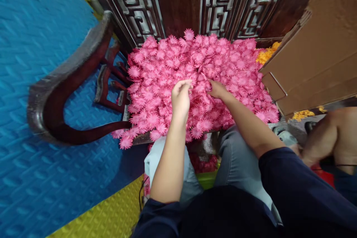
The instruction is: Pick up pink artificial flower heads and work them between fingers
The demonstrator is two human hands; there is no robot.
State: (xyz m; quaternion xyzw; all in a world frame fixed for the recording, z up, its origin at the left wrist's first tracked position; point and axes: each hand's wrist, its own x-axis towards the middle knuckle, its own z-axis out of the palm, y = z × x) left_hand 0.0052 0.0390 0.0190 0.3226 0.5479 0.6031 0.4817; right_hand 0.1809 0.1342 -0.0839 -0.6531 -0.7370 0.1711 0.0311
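1. Pink flowers lie heaped between and around the two hands, covering most of a dark wooden seat in front of the person's knees.
2. The likeliest trouble, I judge, is snagging: the heads crowd so closely that drawing one out could drag its neighbours along or bend their thin petals.
3. The left hand hangs just above the blossoms, its fingers curled inward and its thumb laid toward the index finger. Whether anything is pinched there, I cannot tell.
4. The right hand reaches lower, fingertips pointing inward and down among the petals. Its fingers are bent together, but the flowers hide the tips, so a grip cannot be confirmed.
5. Both forearms slant forward from dark sleeves, the left rising fairly straight, the right crossing inward from the side. A low, careless sweep of either could push flowers over the front edge.
6. At the seat's front left corner, several heads overhang the wood beside the curved armrest; a nudge there might drop them onto the blue mat.
7. On the right, a cardboard box stands against the heap, with orange flowers just beside it. If the box shifted, the two colours could mix.
8. Farther right, another person's bare leg is near.
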